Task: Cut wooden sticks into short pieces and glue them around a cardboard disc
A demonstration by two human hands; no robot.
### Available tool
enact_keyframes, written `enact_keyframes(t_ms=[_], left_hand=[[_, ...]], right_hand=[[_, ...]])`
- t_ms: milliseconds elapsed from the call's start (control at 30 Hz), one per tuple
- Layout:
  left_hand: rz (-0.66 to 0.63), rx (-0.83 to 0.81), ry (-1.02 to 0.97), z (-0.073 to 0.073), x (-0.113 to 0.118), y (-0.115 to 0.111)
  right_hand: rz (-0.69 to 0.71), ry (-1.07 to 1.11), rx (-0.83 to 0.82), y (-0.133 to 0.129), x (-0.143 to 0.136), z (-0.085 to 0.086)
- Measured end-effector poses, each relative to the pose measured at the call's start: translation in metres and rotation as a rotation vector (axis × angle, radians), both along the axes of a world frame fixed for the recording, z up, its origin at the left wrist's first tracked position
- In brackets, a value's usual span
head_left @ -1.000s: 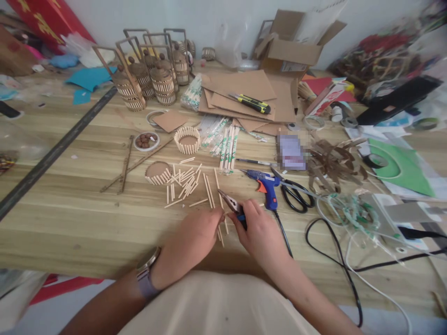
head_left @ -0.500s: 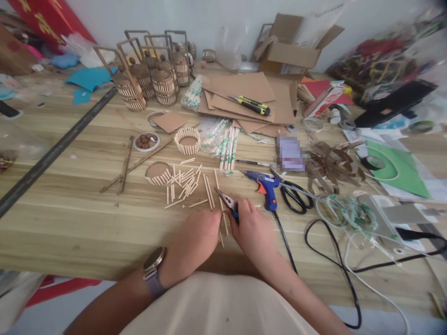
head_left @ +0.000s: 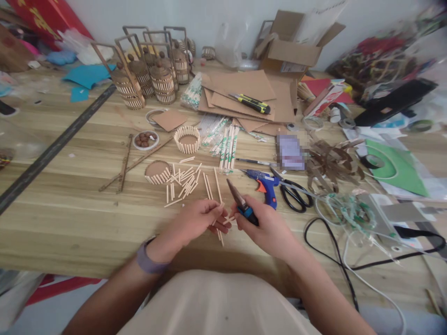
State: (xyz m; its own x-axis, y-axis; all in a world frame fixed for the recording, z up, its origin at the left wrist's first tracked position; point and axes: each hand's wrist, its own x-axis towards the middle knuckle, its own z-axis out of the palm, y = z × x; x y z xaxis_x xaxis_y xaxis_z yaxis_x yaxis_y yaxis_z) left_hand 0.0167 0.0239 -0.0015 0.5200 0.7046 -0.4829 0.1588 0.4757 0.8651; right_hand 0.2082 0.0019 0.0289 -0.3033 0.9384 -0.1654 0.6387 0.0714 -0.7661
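Two hands at work: left hand [head_left: 195,221] pinches sticks [head_left: 220,218]; right hand [head_left: 268,228] grips pliers [head_left: 240,203], whose tips could snap a stick.

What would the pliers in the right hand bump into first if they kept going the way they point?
Probably the loose sticks on the table: the right hand aims the pliers up and left. Height above the table is unclear.

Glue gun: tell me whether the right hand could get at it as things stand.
Probably yes. The glue gun lies in the open just beyond the right hand, with nothing between them, but that hand is shut on the pliers, so it would need freeing first.
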Motion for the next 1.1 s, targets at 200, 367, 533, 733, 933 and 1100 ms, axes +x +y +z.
enact_keyframes(t_ms=[200,367,533,733,933,1100], left_hand=[[-0.011,-0.030,-0.038,-0.009,0.006,-0.004],[-0.112,-0.143,-0.189,-0.010,0.004,-0.003],[-0.147,-0.258,-0.261,-0.005,0.002,-0.005],[0.147,-0.226,-0.252,-0.003,0.006,-0.004],[0.274,-0.168,-0.308,-0.004,0.016,-0.006],[0.248,-0.108,-0.277,-0.001,0.020,-0.012]], right_hand=[[0.075,-0.072,0.062,-0.001,-0.004,-0.012],[0.146,0.022,0.064,-0.003,-0.002,-0.011],[0.216,0.067,0.103,-0.001,0.001,-0.012],[0.019,0.059,0.384,-0.001,-0.003,-0.022],[-0.012,-0.068,0.398,-0.007,-0.010,-0.026],[-0.050,-0.124,0.413,-0.006,-0.011,-0.028]])
